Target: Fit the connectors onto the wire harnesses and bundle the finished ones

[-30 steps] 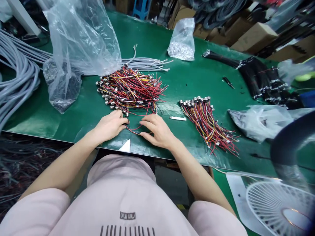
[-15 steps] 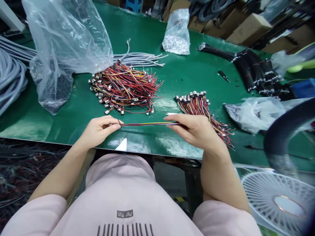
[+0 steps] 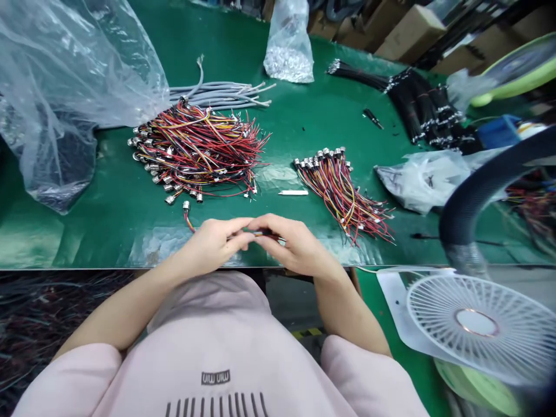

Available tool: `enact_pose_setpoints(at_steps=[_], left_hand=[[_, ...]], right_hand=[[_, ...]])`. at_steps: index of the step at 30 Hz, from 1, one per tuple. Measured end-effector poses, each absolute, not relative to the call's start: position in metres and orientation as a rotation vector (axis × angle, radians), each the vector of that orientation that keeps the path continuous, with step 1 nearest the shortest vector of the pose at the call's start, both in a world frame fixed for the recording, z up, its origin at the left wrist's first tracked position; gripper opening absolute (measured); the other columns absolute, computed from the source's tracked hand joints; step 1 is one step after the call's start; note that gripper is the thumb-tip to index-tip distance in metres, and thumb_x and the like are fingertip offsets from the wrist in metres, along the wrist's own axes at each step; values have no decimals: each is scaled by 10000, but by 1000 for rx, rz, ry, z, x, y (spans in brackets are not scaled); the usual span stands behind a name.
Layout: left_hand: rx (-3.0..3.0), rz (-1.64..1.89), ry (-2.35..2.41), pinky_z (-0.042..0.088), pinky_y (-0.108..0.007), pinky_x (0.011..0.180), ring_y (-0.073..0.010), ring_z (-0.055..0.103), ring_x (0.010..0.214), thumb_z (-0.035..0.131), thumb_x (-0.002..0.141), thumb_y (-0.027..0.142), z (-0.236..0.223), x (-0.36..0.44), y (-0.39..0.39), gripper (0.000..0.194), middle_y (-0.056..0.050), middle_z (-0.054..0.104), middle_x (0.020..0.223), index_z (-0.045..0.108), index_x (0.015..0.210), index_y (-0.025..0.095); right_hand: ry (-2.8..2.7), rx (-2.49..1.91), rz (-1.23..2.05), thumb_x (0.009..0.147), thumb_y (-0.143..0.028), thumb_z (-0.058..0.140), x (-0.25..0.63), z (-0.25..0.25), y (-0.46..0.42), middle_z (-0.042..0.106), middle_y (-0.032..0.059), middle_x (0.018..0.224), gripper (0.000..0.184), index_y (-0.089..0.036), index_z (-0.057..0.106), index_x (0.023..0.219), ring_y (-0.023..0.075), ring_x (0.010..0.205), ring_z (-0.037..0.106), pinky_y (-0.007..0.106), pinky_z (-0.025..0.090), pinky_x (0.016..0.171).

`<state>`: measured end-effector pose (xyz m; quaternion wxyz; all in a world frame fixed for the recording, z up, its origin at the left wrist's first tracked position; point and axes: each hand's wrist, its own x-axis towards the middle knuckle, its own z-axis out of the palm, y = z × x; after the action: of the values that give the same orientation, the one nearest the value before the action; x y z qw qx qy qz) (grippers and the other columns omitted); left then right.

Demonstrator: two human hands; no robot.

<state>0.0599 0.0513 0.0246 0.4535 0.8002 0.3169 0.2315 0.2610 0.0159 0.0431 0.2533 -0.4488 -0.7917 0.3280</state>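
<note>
My left hand [image 3: 217, 243] is closed on a wire harness of thin coloured wires. Its round metal connector [image 3: 186, 206] sticks out to the left of that hand, over the green table. Close against it, my right hand [image 3: 289, 240] pinches the same wires, which show briefly between thumb and fingers. The fingertips of both hands meet and hide most of the wires. A large pile of similar harnesses [image 3: 204, 150] lies beyond my left hand. To the right is a smaller, neater bunch of harnesses [image 3: 343, 194], connectors facing away from me.
Between the bunches lies a white pen-like stick [image 3: 293, 193]. Clear plastic bags [image 3: 78, 75] and cut grey cables [image 3: 226, 94] are at the left. Black cable bundles [image 3: 417, 104] and a white bag [image 3: 434, 179] sit at the right. A white fan [image 3: 478, 321] and black hose [image 3: 473, 191] stand near my right arm.
My hands have come together from far apart along the harness. The connector, formerly at my left fingers, now projects left beyond that hand. The camera view has also shifted.
</note>
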Motion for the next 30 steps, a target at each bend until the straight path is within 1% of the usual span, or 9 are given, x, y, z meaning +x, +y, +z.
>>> enact_pose_setpoints(at_steps=[4, 6, 8, 13, 15, 18, 22, 27, 30], left_hand=[[1714, 513, 822, 417, -206, 542, -117, 567, 601, 493, 928, 341, 17, 59, 58, 294, -15, 690, 707, 721, 978, 161], [1654, 496, 826, 352, -199, 461, -91, 478, 501, 499, 921, 365, 16, 57, 60, 306, -13, 675, 687, 711, 966, 149], [1601, 493, 831, 316, -196, 427, -76, 417, 452, 499, 917, 368, 17, 57, 60, 310, -12, 663, 676, 693, 997, 141], [1591, 512, 819, 408, -201, 511, -107, 538, 565, 542, 896, 398, 23, 68, 56, 304, -25, 668, 705, 675, 986, 139], [1663, 516, 819, 408, -202, 535, -110, 546, 590, 543, 900, 409, 27, 72, 54, 292, -14, 657, 683, 674, 885, 149], [1793, 500, 816, 381, -200, 538, -94, 507, 555, 506, 924, 387, 32, 74, 52, 329, 12, 625, 626, 625, 718, 159], [1885, 457, 822, 366, -200, 533, -95, 504, 548, 485, 924, 353, 31, 67, 54, 325, 16, 614, 612, 609, 693, 161], [1937, 419, 891, 356, -200, 516, -95, 484, 523, 487, 907, 364, 25, 41, 63, 321, 21, 580, 577, 607, 692, 160], [2014, 431, 924, 342, -201, 504, -94, 463, 513, 519, 882, 384, 25, 21, 71, 307, 28, 554, 558, 632, 700, 164]], right_hand=[[-1919, -1284, 1051, 895, -241, 575, 272, 46, 9, 673, 40, 947, 289, -172, 580, 1176, 105, 718, 614, 218, 507, 651], [-1806, -1304, 1130, 896, -255, 566, 275, 44, 8, 666, 32, 884, 309, -164, 581, 1190, 101, 681, 623, 217, 516, 621], [-1682, -1340, 1167, 901, -281, 556, 274, 41, 7, 657, 21, 817, 272, -154, 608, 1137, 85, 605, 605, 202, 505, 560], [-1503, -1315, 1167, 899, -275, 554, 262, 41, 6, 624, -12, 697, 165, -150, 648, 951, 48, 479, 523, 162, 423, 440], [-1520, -1300, 1152, 896, -251, 551, 256, 42, 5, 609, -20, 689, 132, -152, 638, 902, 43, 480, 526, 155, 410, 437], [-1582, -1305, 1087, 900, -218, 531, 252, 43, 2, 585, -30, 677, 112, -157, 613, 854, 40, 493, 528, 151, 408, 456], [-1574, -1306, 1083, 890, -223, 543, 255, 45, 1, 574, -35, 657, 108, -156, 604, 831, 38, 479, 517, 153, 408, 458], [-1333, -1349, 1121, 838, -351, 650, 279, 49, 3, 591, -30, 626, 197, -155, 636, 840, 44, 422, 493, 158, 359, 379], [-1226, -1350, 1096, 785, -378, 715, 301, 54, 4, 599, -28, 608, 230, -161, 658, 833, 45, 394, 478, 160, 336, 348]])
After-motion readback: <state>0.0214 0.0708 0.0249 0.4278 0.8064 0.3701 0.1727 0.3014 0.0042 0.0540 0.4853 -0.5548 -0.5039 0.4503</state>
